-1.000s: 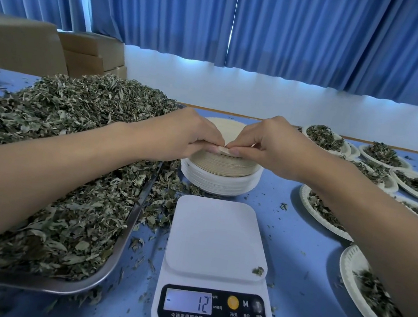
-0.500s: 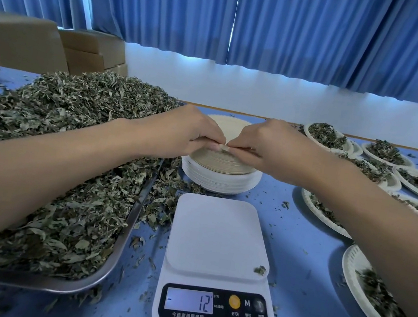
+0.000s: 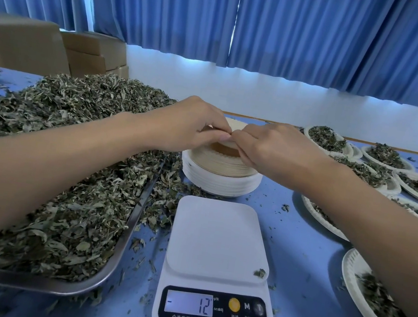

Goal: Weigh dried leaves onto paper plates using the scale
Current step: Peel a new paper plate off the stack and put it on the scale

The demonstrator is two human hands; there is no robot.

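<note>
We pinch the top plate (image 3: 235,126) with left hand (image 3: 193,126) and right hand (image 3: 271,148) fingertips, stack (image 3: 219,180) right beneath them, scale (image 3: 217,238) nearer us; stuck plates could lift together and skew the weight.

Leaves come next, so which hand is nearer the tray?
Left. The left hand pinches the top plate right beside the tray; the right hand pinches it from the far side.
</note>
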